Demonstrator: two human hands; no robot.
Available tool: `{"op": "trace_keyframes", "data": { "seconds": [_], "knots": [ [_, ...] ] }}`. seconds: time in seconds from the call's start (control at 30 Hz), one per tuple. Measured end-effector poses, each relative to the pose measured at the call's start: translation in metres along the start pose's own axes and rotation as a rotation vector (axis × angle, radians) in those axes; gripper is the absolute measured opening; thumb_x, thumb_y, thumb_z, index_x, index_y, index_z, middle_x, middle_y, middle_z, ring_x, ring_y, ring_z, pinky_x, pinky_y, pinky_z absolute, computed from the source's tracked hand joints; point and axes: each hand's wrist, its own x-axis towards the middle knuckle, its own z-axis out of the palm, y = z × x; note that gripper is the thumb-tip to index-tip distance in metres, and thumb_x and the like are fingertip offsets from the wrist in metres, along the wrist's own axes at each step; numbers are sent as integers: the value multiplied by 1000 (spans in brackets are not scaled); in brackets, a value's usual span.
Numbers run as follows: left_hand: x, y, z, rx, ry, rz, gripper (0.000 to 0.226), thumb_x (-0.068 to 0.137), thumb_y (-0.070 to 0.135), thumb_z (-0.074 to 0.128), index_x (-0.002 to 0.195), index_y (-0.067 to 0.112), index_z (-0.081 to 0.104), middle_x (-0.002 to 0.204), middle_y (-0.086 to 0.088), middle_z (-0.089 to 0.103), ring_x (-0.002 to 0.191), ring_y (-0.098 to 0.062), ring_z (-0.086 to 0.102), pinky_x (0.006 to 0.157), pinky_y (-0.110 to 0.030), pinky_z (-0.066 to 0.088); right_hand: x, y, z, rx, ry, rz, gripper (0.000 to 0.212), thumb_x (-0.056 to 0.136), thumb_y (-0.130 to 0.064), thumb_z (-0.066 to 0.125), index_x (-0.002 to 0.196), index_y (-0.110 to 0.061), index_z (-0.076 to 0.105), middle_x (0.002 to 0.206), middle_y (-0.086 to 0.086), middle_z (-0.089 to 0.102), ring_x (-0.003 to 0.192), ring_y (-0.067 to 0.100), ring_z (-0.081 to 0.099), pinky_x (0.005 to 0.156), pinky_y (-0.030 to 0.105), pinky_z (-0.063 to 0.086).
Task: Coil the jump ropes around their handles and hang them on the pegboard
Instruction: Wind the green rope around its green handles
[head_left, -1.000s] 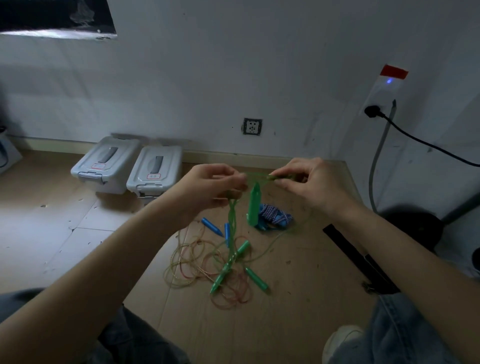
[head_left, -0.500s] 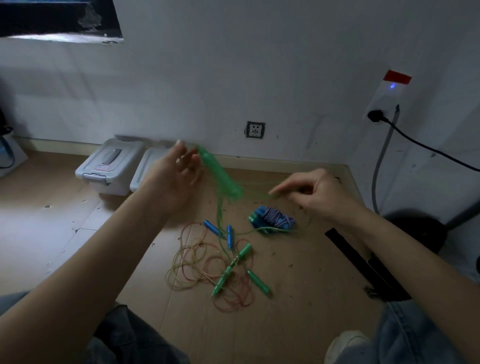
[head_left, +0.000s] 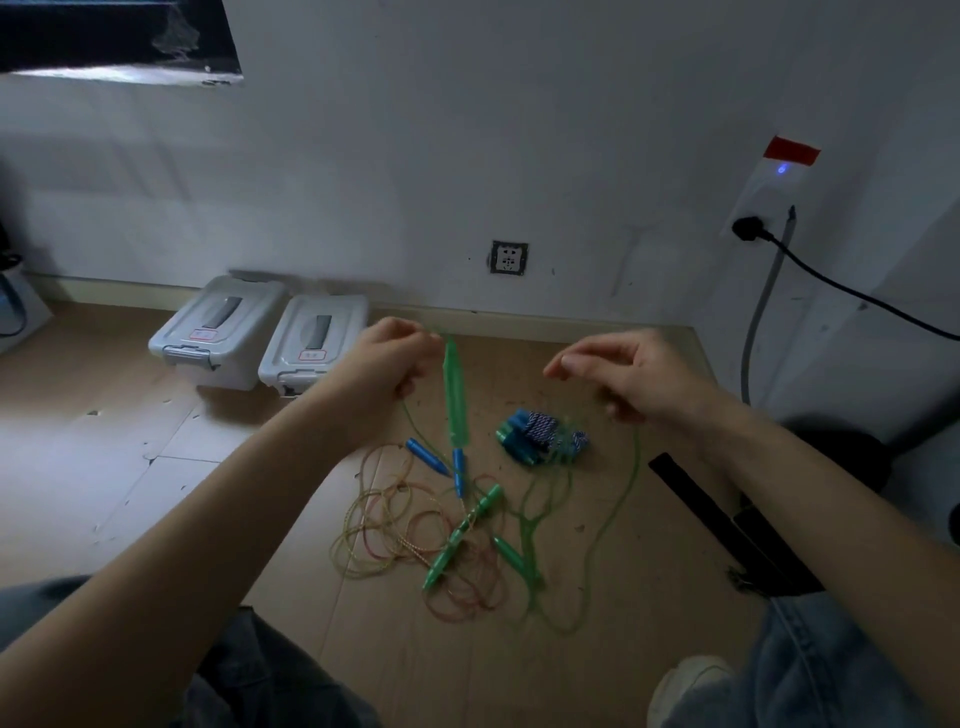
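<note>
Head view. Lying across the lower half of the frame: a light wooden floor (head_left: 156, 457), meeting a white wall (head_left: 467, 130) at a pale baseboard. Sitting at centre left against the wall: two grey lidded storage boxes (head_left: 260, 338). Showing at centre on the wall: a socket (head_left: 509, 257); at upper right, a plugged-in black cable (head_left: 831, 283) under a blue indicator light. Filling the upper left corner: a dark panel (head_left: 114, 36). Resting at lower right: a black strap (head_left: 727, 525) beside a blue-jeaned knee and a white shoe.

Hovering at centre: left hand (head_left: 387, 361), fingers curled, pinching the green cord at the top of a green handle (head_left: 456, 397) dangling upright beneath it. Floating at centre right: right hand (head_left: 631, 376), fingers loosely curled, with the green rope (head_left: 631, 483) hanging down from under the palm to the floor; whether it is actually pinched, cannot tell.

Lying tangled on the floor below: yellow and red cords (head_left: 395, 535), two blue handles (head_left: 441, 462), more green handles (head_left: 467, 530), and an already coiled bundle (head_left: 540, 441) just under the right hand.

Differing from half a second ago: handle now hanging vertical rather than swung up and slanted, left hand lowered toward centre, right hand raised slightly.
</note>
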Motion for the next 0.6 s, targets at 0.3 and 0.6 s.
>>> {"op": "trace_keyframes", "data": {
  "seconds": [0.3,0.6],
  "knots": [
    [-22,-3,22,473,-607,-3,74,70,45,65,136,39,34,149,4,28,128,-12,34,107,-34,27,0,-19,1,522,-120,-153,16,77,-3,59,90,-8,66,83,0,68,65,6,58,58,14,49],
    [-11,-4,23,258,-227,277,26,94,21,42,76,15,60,53,10,55,47,-2,50,49,-13,44,3,-10,-17,135,-80,-6,39,73,-29,68,109,-18,59,93,-1,69,51,1,54,44,12,42]
  ]
}}
